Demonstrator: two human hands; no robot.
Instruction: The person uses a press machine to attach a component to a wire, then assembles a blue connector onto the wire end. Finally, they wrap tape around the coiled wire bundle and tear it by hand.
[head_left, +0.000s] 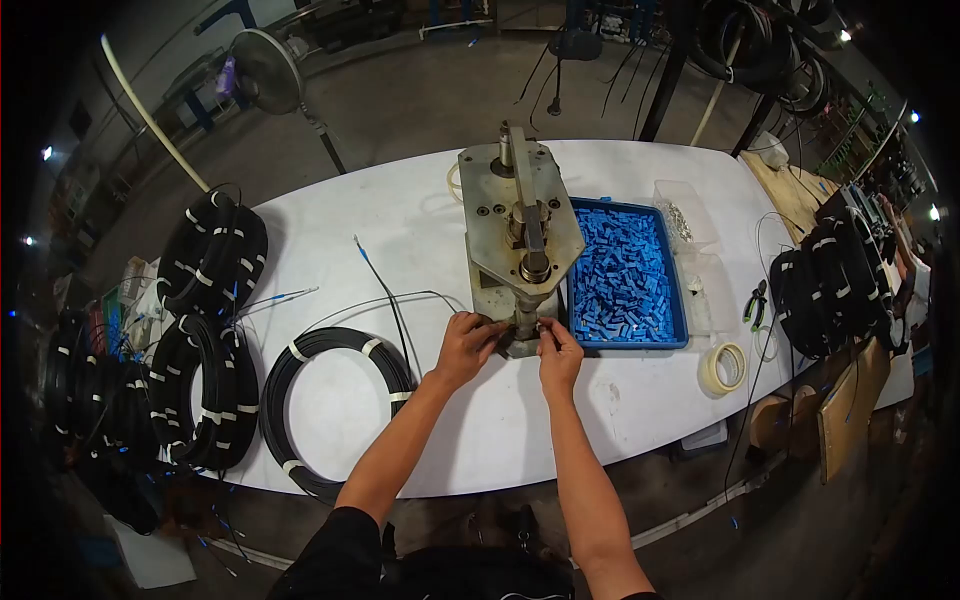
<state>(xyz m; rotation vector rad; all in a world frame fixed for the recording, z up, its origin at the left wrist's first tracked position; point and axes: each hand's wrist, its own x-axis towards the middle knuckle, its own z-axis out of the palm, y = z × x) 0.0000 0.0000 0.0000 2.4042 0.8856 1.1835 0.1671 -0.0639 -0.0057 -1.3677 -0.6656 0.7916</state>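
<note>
Along the left side of the desk (320,230), stacked black coils (213,255) stand bundled with white tape. Just right of them lies a single coil of black cable (275,400), flat and taped at several spots; it should be fairly light yet springy, best lifted by the taped bands, where the turns cannot spread. A thin strand (425,294) arcs from beside it toward the left hand (463,348); likely stiff enough to guide but apt to kink, it wants a pinch close to its tip. That hand has its fingers drawn together at the lower front of the metal press (520,230), which looks heavy and rigid; whether they grip the strand, I cannot tell. Opposite, the right hand (558,355) brings thumb and forefinger near each other at the press's foot, anything between them too small to make out. Beyond, a blue tray (630,345) holds small blue pieces (625,275), probably light, hard plastic, best picked singly by their sides. Tape (722,370) and pliers (756,303) lie farther right.
</note>
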